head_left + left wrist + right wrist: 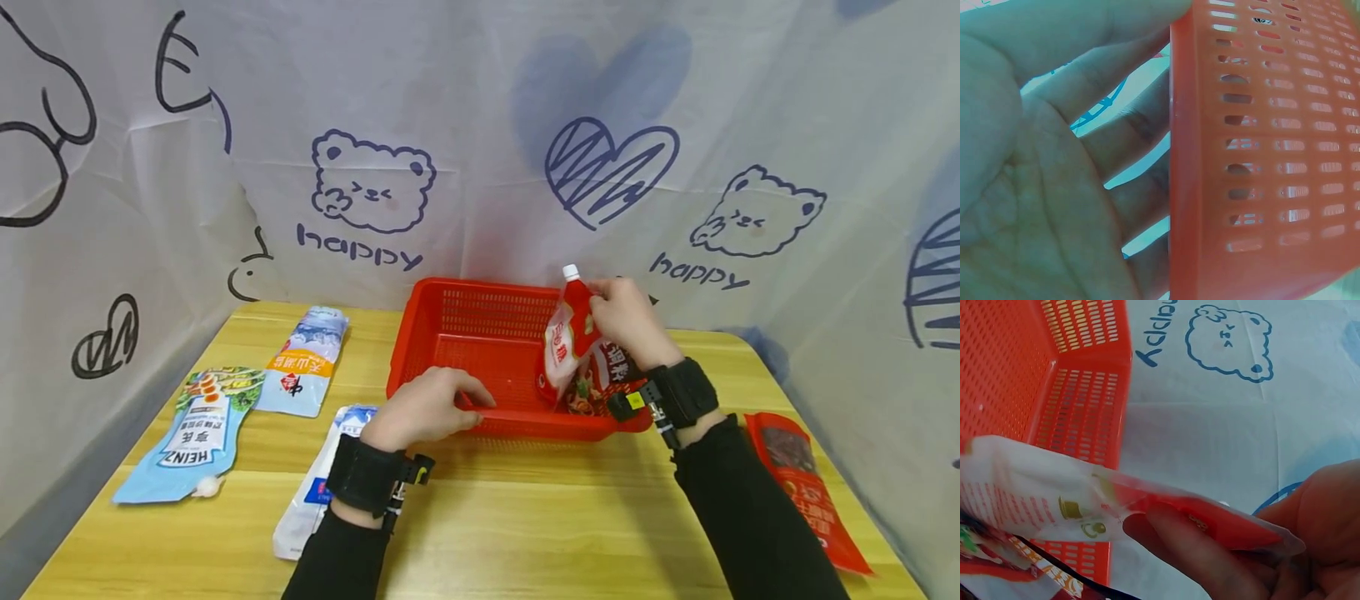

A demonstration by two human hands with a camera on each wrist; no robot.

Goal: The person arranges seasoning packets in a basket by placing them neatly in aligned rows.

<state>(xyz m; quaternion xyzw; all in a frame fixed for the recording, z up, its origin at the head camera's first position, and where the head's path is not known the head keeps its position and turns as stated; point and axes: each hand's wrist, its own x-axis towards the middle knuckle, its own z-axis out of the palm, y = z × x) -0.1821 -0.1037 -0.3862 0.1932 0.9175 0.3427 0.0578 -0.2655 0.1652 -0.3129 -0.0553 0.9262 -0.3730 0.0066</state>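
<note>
A red plastic basket (487, 429) with slotted walls stands at the back of the table. My left hand (431, 408) is at its front-left rim, gripping it; in the left wrist view the fingers (1129, 144) pass behind the basket wall (1260, 262). My right hand (626, 312) holds a red and white spouted pouch (566, 342) with a white cap, near its upper part. The pouch is upright and slightly tilted, its lower end inside the basket. Beside it in the basket lies a dark red food packet (588, 392), partly hidden.
On the left lie a light-blue Heinz pouch (195, 442), a blue and orange packet (307, 358) and a white and blue salt packet (307, 500), partly under my left arm. A red packet (802, 492) lies at the right edge. A printed cloth (487, 167) hangs behind.
</note>
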